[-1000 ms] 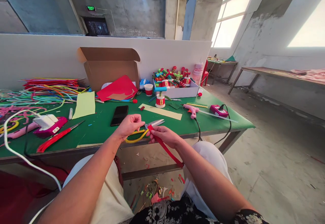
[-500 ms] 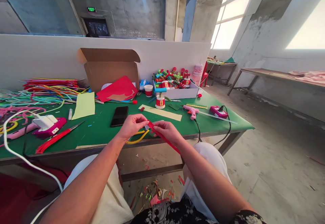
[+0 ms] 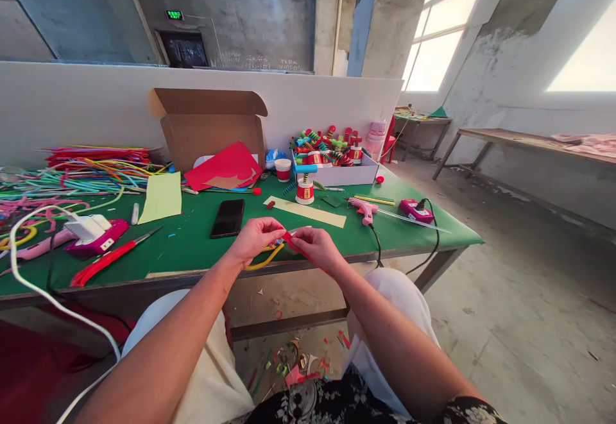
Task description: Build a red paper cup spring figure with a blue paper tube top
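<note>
Both hands at the red strip, seen from my remote station through the head camera. The left hand (image 3: 257, 241) has thumb and forefinger drawn together at the upper end of the red strip (image 3: 287, 238); the right hand (image 3: 317, 249) pinches the same strip just beside it, with almost no gap between the 2 sets of fingertips. I cannot tell whether the strip is folded there, since the fingers cover most of it.

Change over 1 s: the left hand was over the handles of the scissors (image 3: 270, 258) and apart from the strip; it now meets the right hand on it. I judge that the work has passed from the blades to the fingers. The scissors lie below and behind the hands at the edge of the green table (image 3: 178, 254), partly hidden.

Farther out, a black phone (image 3: 228, 219) lies to the left, a cream paper strip (image 3: 312, 213) lies beyond the hands, and 1 cup figure (image 3: 305, 191) stands upright behind it. A pink glue gun (image 3: 364, 209) rests to the right.
</note>
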A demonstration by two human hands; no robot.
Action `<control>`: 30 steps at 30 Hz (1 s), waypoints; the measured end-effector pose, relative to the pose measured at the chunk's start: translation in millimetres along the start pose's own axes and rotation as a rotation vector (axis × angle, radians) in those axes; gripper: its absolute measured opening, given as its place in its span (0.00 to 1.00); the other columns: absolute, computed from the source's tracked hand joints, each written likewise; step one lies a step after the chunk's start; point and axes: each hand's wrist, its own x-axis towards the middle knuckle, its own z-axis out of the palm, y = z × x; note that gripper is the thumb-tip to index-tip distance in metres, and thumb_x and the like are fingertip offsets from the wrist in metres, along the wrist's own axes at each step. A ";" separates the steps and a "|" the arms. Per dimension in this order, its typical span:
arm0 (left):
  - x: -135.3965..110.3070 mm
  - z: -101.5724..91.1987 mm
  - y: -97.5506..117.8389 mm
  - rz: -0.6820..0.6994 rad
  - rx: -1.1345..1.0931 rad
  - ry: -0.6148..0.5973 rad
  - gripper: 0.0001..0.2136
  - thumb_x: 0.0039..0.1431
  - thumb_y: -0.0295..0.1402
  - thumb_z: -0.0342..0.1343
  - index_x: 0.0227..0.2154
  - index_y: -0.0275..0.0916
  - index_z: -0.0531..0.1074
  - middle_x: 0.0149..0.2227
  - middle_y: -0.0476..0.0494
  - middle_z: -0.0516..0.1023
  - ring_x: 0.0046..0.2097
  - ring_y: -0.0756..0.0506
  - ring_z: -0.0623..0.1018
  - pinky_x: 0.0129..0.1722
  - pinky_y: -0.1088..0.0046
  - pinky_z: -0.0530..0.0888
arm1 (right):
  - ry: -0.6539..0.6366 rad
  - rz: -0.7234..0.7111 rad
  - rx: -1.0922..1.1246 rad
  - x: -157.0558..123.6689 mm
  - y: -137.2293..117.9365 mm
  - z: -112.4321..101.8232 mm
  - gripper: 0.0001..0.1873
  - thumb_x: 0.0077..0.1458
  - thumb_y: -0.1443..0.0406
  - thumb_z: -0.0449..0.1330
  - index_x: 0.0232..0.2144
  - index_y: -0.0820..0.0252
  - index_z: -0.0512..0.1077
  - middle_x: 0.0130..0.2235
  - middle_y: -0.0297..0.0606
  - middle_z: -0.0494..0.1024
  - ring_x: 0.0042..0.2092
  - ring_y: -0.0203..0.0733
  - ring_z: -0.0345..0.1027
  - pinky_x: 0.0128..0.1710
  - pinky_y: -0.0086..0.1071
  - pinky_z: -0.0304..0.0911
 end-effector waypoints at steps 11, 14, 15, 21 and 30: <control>3.2 6.8 -0.7 0.039 0.005 0.082 0.15 0.35 0.42 0.66 0.19 0.36 0.71 0.17 0.53 0.69 0.20 0.55 0.64 0.21 0.78 0.62 | -0.025 0.039 -0.007 0.3 9.4 5.8 0.18 0.47 0.51 0.64 0.30 0.61 0.80 0.27 0.36 0.80 0.27 0.36 0.68 0.28 0.28 0.60; 3.8 7.6 -1.1 0.078 -0.015 0.110 0.15 0.36 0.42 0.66 0.19 0.36 0.70 0.17 0.52 0.69 0.20 0.55 0.64 0.21 0.78 0.62 | 0.005 0.079 0.077 -1.4 6.2 6.8 0.17 0.46 0.52 0.65 0.27 0.60 0.80 0.28 0.37 0.80 0.27 0.36 0.68 0.29 0.29 0.61; 4.0 7.9 -1.3 0.088 -0.021 0.117 0.15 0.36 0.42 0.66 0.19 0.36 0.71 0.17 0.52 0.69 0.20 0.54 0.64 0.21 0.78 0.62 | 0.017 0.090 0.107 -1.9 5.0 7.2 0.17 0.45 0.52 0.66 0.27 0.60 0.79 0.28 0.37 0.80 0.27 0.36 0.69 0.29 0.29 0.61; 5.6 5.0 -1.3 0.114 0.019 0.090 0.17 0.40 0.47 0.64 0.21 0.36 0.71 0.19 0.51 0.69 0.22 0.53 0.65 0.23 0.75 0.64 | 0.015 0.109 0.292 -1.3 3.3 8.0 0.15 0.39 0.54 0.69 0.25 0.59 0.78 0.27 0.34 0.78 0.28 0.35 0.69 0.33 0.31 0.64; 7.3 -35.6 -17.2 0.210 1.157 -0.162 0.07 0.46 0.30 0.56 0.31 0.40 0.70 0.36 0.41 0.76 0.41 0.41 0.75 0.38 0.69 0.69 | 0.228 0.039 0.390 7.5 -6.2 -26.5 0.15 0.35 0.55 0.71 0.22 0.60 0.76 0.25 0.35 0.78 0.28 0.37 0.69 0.35 0.33 0.65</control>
